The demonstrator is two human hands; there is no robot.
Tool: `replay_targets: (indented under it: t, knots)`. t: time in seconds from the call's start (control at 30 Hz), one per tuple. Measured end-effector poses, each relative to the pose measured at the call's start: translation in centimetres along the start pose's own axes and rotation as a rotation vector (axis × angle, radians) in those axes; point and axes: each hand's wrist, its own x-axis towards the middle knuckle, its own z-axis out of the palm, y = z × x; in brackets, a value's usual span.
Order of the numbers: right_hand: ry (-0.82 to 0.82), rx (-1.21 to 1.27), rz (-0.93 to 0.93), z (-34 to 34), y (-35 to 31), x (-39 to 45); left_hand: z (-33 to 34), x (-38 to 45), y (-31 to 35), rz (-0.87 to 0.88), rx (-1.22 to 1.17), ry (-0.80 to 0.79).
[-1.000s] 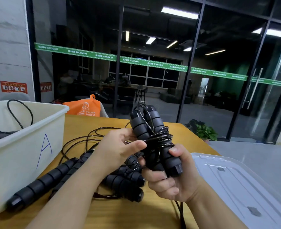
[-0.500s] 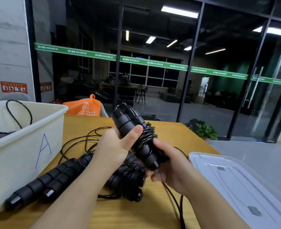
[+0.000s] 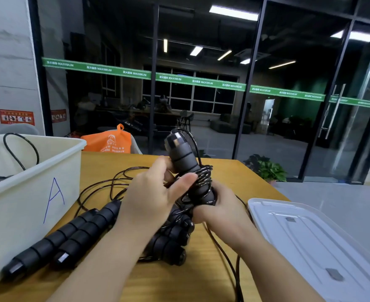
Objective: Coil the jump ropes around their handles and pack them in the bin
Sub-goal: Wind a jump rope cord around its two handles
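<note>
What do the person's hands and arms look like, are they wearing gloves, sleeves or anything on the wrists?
Both are bare. The left hand and right hand wear no gloves, and no rings show on the visible fingers. Both forearms are uncovered down to the bottom edge of the picture, with no sleeve cuff, watch or wristband in view. No markings or cables are attached to either arm.

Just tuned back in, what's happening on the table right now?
A person is holding a pair of jump-rope handles up over the wooden table, with black cord wound around their middle. The right hand grips the lower end and the left hand holds the bundle near the coil. A loose length of cord trails down to the table. More ropes lie uncoiled on the table beside the white bin marked A, which already has rope inside. A clear lid lies to the right.
</note>
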Motion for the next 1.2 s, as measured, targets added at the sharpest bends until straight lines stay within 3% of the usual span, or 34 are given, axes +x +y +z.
replay_targets:
  t: [0.17,0.43,0.57,0.67,0.73,0.8,0.9,0.97,1.03,1.13,1.2]
  knots:
    - [-0.212,0.463,0.061,0.5,0.9,0.4,0.2,0.3,-1.0,-0.127,-0.397,0.025]
    - [-0.590,0.724,0.087,0.2,0.8,0.1,-0.5,0.7,-1.4,-0.140,-0.449,-0.038]
    - [-0.785,0.816,0.129,-0.4,1.5,0.5,-0.6,0.3,-1.2,-0.301,-0.640,-0.352]
    - [-0.863,0.871,0.150,-0.3,2.3,1.0,-1.2,0.2,-0.5,-0.289,-0.666,-0.406]
    - [-0.780,0.870,0.176,0.2,2.3,1.0,-1.1,0.3,-0.4,-0.329,-0.608,-0.319]
    - [-0.550,0.759,0.177,0.7,1.9,1.1,-0.8,0.4,-0.4,-0.373,-0.465,-0.201]
    - [-0.092,0.278,0.066,0.8,1.8,1.0,-0.2,0.5,-0.5,-0.456,-0.248,-0.008]
    - [-0.024,-0.008,-0.067,1.1,1.6,0.6,0.2,0.3,-0.4,-0.504,-0.193,0.071]
    - [-0.040,-0.198,-0.142,2.1,1.7,0.5,0.8,0.0,0.0,-0.542,-0.164,0.106]
    - [0.198,-0.432,-0.204,2.9,2.0,1.1,1.7,-0.4,0.9,-0.493,-0.120,0.062]
    - [0.294,-0.427,-0.151,2.5,1.2,0.7,1.7,-0.4,1.4,-0.369,0.000,-0.029]
